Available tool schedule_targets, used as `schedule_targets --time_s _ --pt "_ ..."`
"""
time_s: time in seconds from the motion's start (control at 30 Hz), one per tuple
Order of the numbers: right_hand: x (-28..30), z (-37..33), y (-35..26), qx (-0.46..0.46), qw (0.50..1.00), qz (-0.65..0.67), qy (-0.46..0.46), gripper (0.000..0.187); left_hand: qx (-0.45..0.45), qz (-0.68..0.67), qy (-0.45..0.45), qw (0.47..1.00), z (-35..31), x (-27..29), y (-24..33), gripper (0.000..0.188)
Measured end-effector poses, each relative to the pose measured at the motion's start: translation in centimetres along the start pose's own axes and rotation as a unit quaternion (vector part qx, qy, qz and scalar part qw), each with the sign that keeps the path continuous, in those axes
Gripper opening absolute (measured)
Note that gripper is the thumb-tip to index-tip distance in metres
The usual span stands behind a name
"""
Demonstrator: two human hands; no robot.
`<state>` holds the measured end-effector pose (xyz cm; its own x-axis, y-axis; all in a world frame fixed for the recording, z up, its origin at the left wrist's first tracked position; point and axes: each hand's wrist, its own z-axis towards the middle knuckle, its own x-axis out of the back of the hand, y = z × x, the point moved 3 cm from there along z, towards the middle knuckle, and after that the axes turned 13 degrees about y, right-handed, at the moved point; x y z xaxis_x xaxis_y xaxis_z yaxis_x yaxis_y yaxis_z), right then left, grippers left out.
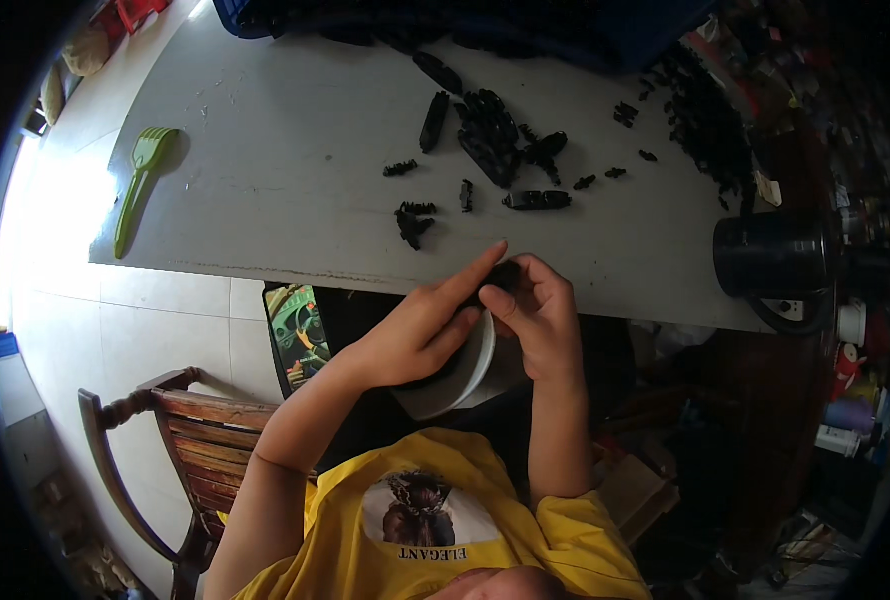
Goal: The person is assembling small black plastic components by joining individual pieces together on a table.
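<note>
Left hand (427,322) and right hand (537,312) pinch one thing — a small black part (506,277).

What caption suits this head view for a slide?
Both hands, left and right, pinch a small black part at the table edge.
</note>
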<state>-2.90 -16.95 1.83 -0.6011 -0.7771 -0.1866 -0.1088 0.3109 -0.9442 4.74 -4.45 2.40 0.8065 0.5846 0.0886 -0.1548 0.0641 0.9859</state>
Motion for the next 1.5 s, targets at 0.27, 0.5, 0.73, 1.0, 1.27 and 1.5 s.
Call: schedule_targets --time_s 0.27,0.5,0.73,1.0,1.27,1.5 --pt "0.2 2.7 0.0 0.027 0.994 0.101 0.038 0.019 -0.075 0.15 0.125 0.978 3.6 3.1 -0.5 0.031" --pt "-3.9 7.1 -1.4 0.255 0.853 -0.429 0.151 0.02 -0.127 0.511 0.369 0.766 12.5 7.8 -3.5 0.018" --pt "-2.1 6.3 -1.0 0.203 0.895 -0.392 0.061 0.018 -0.066 0.433 0.301 0.847 11.3 8.7 -3.2 0.023" --pt "-1.1 2.2 -0.6 0.014 0.997 0.071 0.011 0.011 0.139 -0.096 0.163 0.972 4.2 4.6 -1.8 0.038" --pt "-1.7 0.9 -0.8 0.04 0.997 0.026 0.059 0.012 -0.054 0.016 0.088 0.995 2.4 1.5 -0.3 0.058" --pt "-0.8 0.4 -0.4 0.061 0.994 0.055 0.067 0.018 -0.013 0.031 0.02 0.999 0.8 0.3 0.9 0.06"
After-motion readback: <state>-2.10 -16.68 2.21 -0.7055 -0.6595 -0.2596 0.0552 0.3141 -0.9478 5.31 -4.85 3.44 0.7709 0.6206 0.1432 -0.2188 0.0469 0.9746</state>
